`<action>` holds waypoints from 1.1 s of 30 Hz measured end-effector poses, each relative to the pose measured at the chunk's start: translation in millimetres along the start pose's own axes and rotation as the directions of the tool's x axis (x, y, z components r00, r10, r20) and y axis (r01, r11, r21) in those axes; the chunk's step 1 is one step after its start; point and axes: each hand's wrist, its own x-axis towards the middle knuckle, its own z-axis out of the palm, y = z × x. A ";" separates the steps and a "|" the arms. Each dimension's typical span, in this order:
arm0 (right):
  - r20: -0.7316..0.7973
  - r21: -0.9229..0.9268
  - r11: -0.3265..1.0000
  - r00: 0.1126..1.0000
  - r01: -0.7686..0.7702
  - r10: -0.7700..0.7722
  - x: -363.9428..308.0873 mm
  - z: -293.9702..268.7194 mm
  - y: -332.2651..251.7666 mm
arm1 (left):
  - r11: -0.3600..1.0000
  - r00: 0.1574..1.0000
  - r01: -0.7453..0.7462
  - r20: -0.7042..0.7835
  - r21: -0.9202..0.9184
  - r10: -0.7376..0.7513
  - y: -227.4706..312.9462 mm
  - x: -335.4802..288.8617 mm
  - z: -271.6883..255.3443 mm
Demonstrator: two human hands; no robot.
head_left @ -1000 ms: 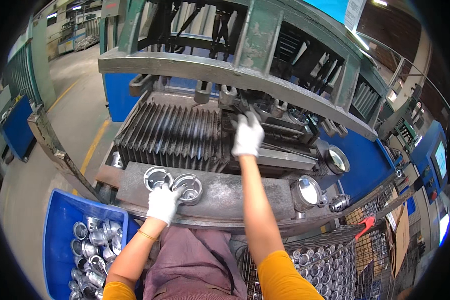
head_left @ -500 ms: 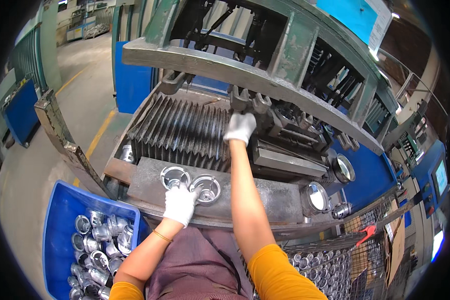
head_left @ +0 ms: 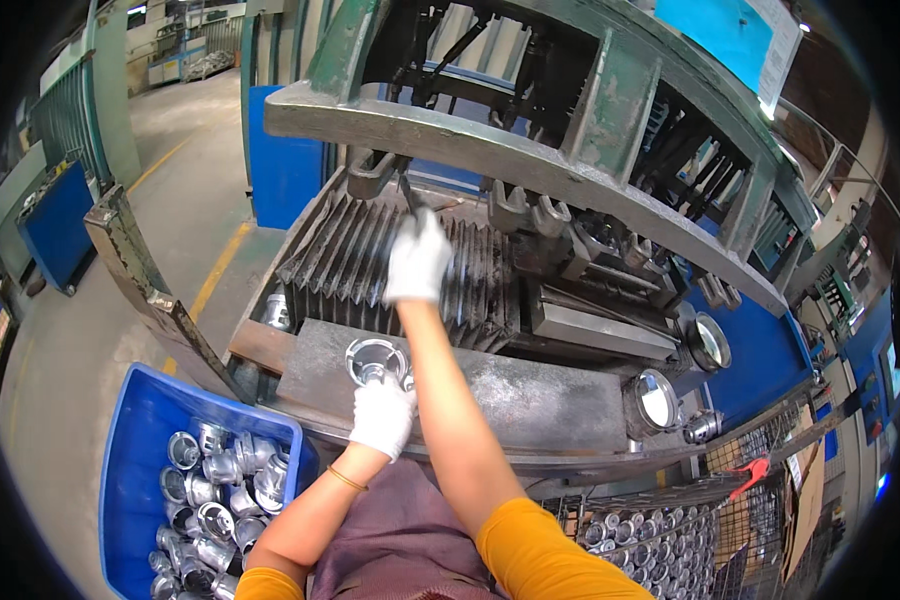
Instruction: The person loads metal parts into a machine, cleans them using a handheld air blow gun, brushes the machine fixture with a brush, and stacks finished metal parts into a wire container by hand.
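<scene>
Two round silvery metal castings stand on the grey metal ledge [head_left: 510, 400] in front of the machine. My gloved left hand [head_left: 382, 415] grips the near rim of the left casting [head_left: 373, 352]. My right forearm hides most of the other casting [head_left: 408, 381], close beside it. Over the ribbed bellows cover [head_left: 340, 262], my gloved right hand [head_left: 420, 258] is raised and smeared by motion. A slim dark tool-like piece [head_left: 406, 192] shows at its fingertips, below a metal lug; whether the fingers hold it is unclear.
A thick metal beam [head_left: 510, 150] crosses above my hands. At lower left, a blue bin [head_left: 130, 480] holds several castings. Two round pieces with pale faces [head_left: 656, 402] sit at the ledge's right end. A wire basket [head_left: 715, 535] of castings stands at lower right.
My right hand has moved left from the machine's clamps to above the bellows. Its forearm now covers most of the right casting. My left hand stays at the castings; the view has shifted slightly.
</scene>
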 end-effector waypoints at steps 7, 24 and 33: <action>-0.025 0.047 0.997 0.997 0.069 -0.067 -23.1 15.0 -13.2 | 0.992 0.998 -0.021 -0.056 -0.122 0.014 -13.3 -4.8 6.7; -0.134 -0.377 0.900 0.974 -0.221 0.183 -34.2 -373.9 57.0 | 0.925 0.933 -0.327 -0.092 0.195 0.349 -1.3 -8.3 -18.0; -0.214 -0.715 0.504 0.838 -0.484 0.501 -48.7 -484.5 200.9 | 0.869 0.898 -0.421 -0.019 0.258 0.440 -14.1 0.1 -2.8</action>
